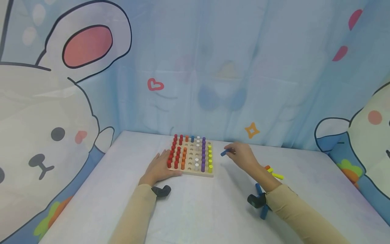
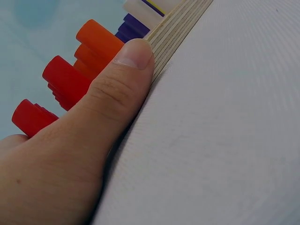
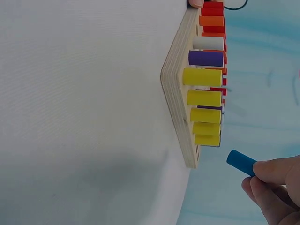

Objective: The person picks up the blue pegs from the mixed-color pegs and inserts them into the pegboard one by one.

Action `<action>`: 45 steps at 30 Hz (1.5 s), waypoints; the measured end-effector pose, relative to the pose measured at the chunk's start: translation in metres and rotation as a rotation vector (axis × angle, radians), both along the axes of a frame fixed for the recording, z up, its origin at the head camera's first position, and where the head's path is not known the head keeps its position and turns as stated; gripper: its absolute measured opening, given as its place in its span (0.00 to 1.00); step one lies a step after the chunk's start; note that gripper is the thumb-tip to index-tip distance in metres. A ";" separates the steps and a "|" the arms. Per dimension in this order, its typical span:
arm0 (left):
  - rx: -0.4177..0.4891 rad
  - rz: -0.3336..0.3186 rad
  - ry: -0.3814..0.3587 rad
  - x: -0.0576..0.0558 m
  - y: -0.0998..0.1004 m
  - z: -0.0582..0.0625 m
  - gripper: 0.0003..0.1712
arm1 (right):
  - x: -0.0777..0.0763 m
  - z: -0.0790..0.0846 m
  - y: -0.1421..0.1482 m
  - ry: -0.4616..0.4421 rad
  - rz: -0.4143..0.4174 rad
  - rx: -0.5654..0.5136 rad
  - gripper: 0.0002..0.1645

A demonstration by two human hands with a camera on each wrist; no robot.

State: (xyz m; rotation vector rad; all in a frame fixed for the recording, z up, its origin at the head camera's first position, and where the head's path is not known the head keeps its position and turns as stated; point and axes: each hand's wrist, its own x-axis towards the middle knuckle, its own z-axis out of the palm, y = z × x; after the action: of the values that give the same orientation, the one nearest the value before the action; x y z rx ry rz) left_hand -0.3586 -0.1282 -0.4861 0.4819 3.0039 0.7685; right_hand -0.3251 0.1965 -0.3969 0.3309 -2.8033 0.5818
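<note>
A wooden peg board (image 1: 199, 173) lies on the table, with rows of coloured pegs standing in its holes. Bare holes show in the row between the orange and white pegs, where one blue peg (image 1: 192, 139) stands at the far end. My left hand (image 1: 158, 168) rests against the board's near left corner, its thumb (image 2: 117, 84) lying along the front edge beside the red pegs (image 2: 68, 82). To the right of the board, my right hand (image 1: 242, 156) pinches a blue peg (image 3: 241, 162) between thumb and fingers, raised above the table and apart from the board.
Loose yellow pegs (image 1: 277, 176) and a red-orange peg (image 1: 267, 167) lie beyond my right forearm. Several loose blue pegs (image 1: 264, 212) lie near the right wrist, partly covered by its camera (image 1: 256, 201). A printed curtain (image 1: 189, 101) hangs behind the table.
</note>
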 end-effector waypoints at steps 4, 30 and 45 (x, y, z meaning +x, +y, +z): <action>0.004 0.004 0.006 0.000 -0.001 -0.001 0.69 | -0.002 0.002 -0.005 0.007 0.012 -0.010 0.13; 0.003 0.017 0.000 0.002 0.000 0.001 0.69 | -0.023 0.012 -0.020 0.104 0.007 -0.033 0.13; 0.015 0.015 0.000 0.001 0.000 -0.001 0.69 | -0.031 0.014 -0.034 0.125 0.025 -0.053 0.12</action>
State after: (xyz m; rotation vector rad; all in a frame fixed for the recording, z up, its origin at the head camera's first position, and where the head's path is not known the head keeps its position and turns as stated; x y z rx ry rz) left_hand -0.3581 -0.1282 -0.4871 0.4611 3.0076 0.7923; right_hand -0.3561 0.1629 -0.3830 0.3792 -2.6624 0.6177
